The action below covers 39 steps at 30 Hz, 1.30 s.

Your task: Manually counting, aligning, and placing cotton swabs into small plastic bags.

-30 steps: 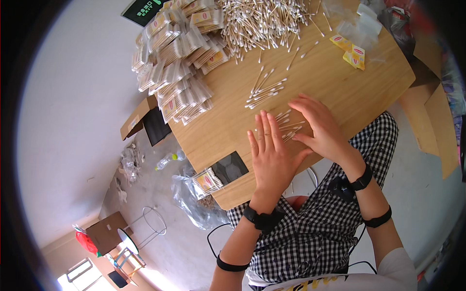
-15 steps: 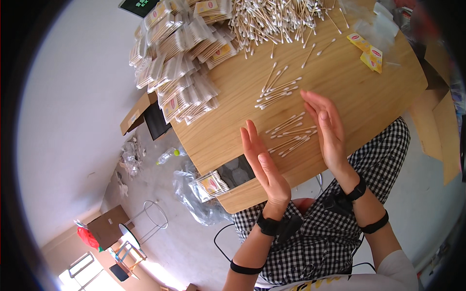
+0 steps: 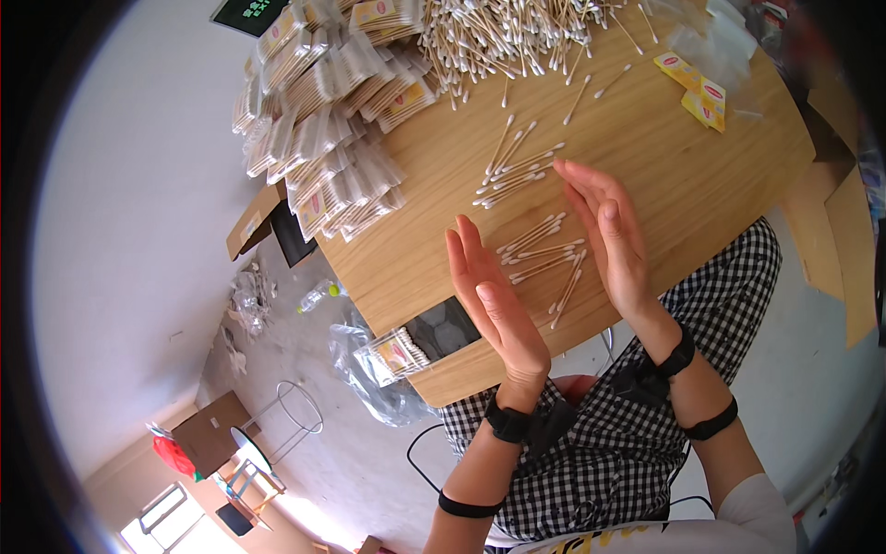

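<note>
Both hands, left [image 3: 494, 295] and right [image 3: 609, 235], open and empty, flank a few swabs [image 3: 544, 258] on the tabletop [image 3: 701, 175]; beyond the swabs lie packs [image 3: 323, 138] and a large loose heap [image 3: 517, 32].

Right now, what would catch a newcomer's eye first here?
Two open hands, left hand and right hand, stand palms facing either side of a small bunch of cotton swabs on the wooden table. Behind lie a loose swab heap and stacked swab packets.
</note>
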Each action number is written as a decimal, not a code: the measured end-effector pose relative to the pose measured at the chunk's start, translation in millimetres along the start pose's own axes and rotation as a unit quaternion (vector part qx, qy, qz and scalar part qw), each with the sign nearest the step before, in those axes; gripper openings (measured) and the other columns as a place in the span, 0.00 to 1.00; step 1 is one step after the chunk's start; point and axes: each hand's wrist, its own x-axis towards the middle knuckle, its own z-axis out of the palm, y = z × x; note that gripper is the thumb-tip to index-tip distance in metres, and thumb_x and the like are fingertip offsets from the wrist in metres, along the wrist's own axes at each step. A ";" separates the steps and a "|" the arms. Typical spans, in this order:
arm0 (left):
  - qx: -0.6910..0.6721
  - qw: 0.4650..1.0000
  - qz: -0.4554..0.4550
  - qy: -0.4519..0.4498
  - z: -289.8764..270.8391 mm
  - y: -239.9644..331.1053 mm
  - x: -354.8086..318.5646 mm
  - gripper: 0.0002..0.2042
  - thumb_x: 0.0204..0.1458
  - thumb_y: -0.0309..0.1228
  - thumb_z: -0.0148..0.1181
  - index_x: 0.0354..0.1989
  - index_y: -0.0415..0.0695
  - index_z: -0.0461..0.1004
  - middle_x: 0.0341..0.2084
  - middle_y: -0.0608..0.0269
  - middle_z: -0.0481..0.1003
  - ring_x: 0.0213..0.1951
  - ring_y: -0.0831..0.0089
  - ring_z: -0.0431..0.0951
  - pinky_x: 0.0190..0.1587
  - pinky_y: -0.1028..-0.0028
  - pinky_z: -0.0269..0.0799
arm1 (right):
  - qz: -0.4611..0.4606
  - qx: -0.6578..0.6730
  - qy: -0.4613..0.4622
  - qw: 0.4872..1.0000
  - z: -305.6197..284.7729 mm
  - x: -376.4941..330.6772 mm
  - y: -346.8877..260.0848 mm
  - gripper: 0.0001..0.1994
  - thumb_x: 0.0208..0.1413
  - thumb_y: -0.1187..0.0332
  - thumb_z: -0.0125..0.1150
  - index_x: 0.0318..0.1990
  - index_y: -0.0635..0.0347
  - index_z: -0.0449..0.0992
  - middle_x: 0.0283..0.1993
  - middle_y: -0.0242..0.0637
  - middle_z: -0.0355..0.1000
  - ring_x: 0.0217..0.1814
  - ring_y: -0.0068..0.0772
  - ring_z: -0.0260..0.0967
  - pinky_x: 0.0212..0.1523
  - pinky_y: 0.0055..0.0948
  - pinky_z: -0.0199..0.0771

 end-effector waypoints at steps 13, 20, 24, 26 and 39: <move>0.472 0.844 0.177 -0.185 -38.1 11.1 -1.2 0.45 0.50 0.23 0.66 0.72 0.35 0.41 0.71 0.40 0.44 0.73 0.46 0.45 0.70 0.51 0.47 | 0.006 -0.019 -0.007 1.000 -13.8 4.2 -3.9 0.26 0.71 0.52 0.37 0.62 0.68 0.64 0.64 0.47 0.64 0.71 0.38 0.56 0.72 0.38 0.52; 0.107 0.990 0.051 -0.069 -17.0 -3.4 5.4 0.32 0.67 0.39 0.46 0.73 0.39 0.41 0.72 0.48 0.46 0.73 0.56 0.44 0.73 0.57 0.41 | 0.002 -0.013 -0.023 1.000 1.5 -1.3 0.7 0.27 0.71 0.51 0.36 0.62 0.69 0.62 0.65 0.48 0.63 0.72 0.38 0.55 0.73 0.38 0.50; -0.011 1.000 0.007 -0.019 3.0 -1.5 2.4 0.32 0.68 0.50 0.33 0.73 0.42 0.42 0.73 0.51 0.46 0.74 0.59 0.44 0.74 0.59 0.36 | 0.000 0.003 -0.027 1.000 7.3 -5.3 0.8 0.29 0.71 0.49 0.37 0.63 0.69 0.61 0.66 0.49 0.61 0.73 0.39 0.53 0.74 0.39 0.47; -0.023 1.000 0.004 0.006 4.1 0.6 2.3 0.32 0.68 0.52 0.32 0.73 0.42 0.43 0.73 0.52 0.46 0.74 0.60 0.43 0.74 0.59 0.35 | 0.001 0.010 -0.026 1.000 6.4 -4.8 0.6 0.29 0.70 0.49 0.37 0.63 0.69 0.60 0.66 0.49 0.61 0.73 0.39 0.52 0.74 0.39 0.47; 0.013 0.997 0.012 0.078 -9.5 -3.4 -6.5 0.29 0.67 0.52 0.36 0.66 0.40 0.55 0.63 0.48 0.62 0.66 0.60 0.60 0.68 0.59 0.54 | 0.001 -0.018 -0.039 0.999 -5.8 -9.2 -0.2 0.33 0.68 0.43 0.36 0.65 0.67 0.58 0.68 0.52 0.58 0.75 0.42 0.50 0.74 0.41 0.45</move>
